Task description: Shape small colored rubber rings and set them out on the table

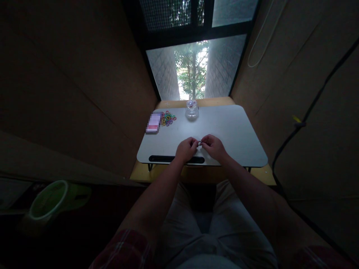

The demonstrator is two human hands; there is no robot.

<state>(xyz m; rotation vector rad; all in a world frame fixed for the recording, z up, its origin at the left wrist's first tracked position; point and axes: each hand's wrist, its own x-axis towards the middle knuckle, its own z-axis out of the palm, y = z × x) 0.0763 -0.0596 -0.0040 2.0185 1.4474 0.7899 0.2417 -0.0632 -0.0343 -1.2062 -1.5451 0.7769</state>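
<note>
Over the near part of the white table (230, 130), at six o'clock, the left hand (186, 149) and right hand (214, 147) pinch what looks like a small dark loop (199, 143), with colored bands (168, 118) toward ten o'clock and a clear jar (192, 111) near twelve.

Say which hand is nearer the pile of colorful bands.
Left. The left hand is nearer, on the person's side of the pile of colorful bands and a bit right of it; the right hand sits farther right.
</note>
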